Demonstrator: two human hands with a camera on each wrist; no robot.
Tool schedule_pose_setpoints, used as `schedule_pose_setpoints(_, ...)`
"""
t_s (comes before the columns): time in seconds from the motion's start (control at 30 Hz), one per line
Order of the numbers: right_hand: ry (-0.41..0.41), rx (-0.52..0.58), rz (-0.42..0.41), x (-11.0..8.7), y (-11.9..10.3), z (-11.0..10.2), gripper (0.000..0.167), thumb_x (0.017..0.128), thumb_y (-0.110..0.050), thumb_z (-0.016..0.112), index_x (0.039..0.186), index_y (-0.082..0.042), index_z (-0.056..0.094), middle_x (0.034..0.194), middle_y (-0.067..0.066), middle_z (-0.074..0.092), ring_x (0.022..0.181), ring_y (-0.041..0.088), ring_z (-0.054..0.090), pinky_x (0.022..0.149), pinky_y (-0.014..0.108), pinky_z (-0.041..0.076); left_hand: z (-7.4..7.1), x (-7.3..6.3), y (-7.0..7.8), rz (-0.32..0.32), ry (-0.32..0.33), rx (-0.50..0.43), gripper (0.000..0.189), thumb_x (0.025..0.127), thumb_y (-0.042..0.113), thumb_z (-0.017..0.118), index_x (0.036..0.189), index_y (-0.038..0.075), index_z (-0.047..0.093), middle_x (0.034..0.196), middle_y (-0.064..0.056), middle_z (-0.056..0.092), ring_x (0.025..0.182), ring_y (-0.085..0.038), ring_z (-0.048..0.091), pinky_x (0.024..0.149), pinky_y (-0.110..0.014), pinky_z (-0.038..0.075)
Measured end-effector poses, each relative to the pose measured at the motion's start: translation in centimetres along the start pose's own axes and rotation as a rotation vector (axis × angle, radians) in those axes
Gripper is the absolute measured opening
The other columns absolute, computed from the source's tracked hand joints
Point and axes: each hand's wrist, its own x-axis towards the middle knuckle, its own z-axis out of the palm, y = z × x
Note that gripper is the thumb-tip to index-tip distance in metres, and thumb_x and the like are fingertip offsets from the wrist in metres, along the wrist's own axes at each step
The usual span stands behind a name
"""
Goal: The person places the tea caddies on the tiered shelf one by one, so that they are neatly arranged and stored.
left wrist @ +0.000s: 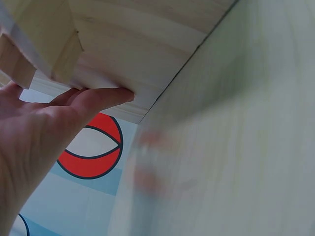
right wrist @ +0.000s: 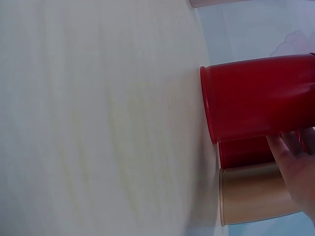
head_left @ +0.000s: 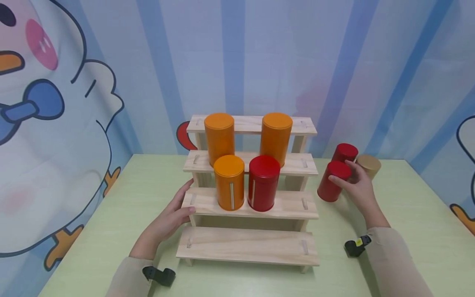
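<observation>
1. Right hand (head_left: 358,187), seen from where I stand, holds a glossy red canister (head_left: 329,188) near its top, thumb on one side and fingers bent around the other; the gap between them is just the canister's width.
2. That canister is at the right of the table (head_left: 412,202), nearly upright with a slight lean. I cannot tell whether its base touches the surface.
3. It looks stiff-walled, like thin metal or hard plastic, so I judge it light, though its contents are hidden. Its smooth coat may slip, and a knock might dent or scuff it. Around the upper body, below the rim, seems a good place to hold; if the top is a loose lid, pinching that alone could pull it off.
4. Just behind it stand a second red canister (head_left: 345,151) and a gold canister (head_left: 369,164).
5. To the left is a stepped wooden rack (head_left: 248,245). Two orange canisters stand on its second tier from the top; one orange and one red stand on the tier below.
6. Left hand (head_left: 167,218) rests against the rack's left side, fingers extended, thumb at a tier's edge, carrying nothing.
</observation>
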Motion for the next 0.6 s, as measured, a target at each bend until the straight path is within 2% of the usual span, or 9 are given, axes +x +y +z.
schedule_pose_setpoints(0.43, -0.006, -0.01, 0.032, -0.01, -0.22, -0.06, 0.085, 0.088, -0.044, 0.066, 0.152, -0.007, 0.024, 0.145, 0.025, 0.038, 0.128, 0.041, 0.041, 0.084, 0.026, 0.047, 0.05, -0.06, 0.08, 0.002, 0.002, 0.002, 0.075, 0.096, 0.017, 0.047, 0.156, 0.022, 0.001, 0.16, -0.019, 0.001, 0.133, -0.049, 0.031, 0.101, -0.056, 0.041)
schedule_pose_setpoints(0.6, -0.007, -0.023, 0.034, -0.11, -0.36, -0.15, 0.085, 0.088, -0.045, 0.066, 0.152, -0.007, 0.025, 0.146, 0.024, 0.038, 0.128, 0.042, 0.04, 0.089, 0.034, 0.049, 0.04, -0.06, 0.1, 0.004, -0.002, -0.002, 0.075, 0.097, 0.016, 0.047, 0.156, 0.021, 0.001, 0.16, -0.02, 0.001, 0.133, -0.049, 0.03, 0.101, -0.056, 0.042)
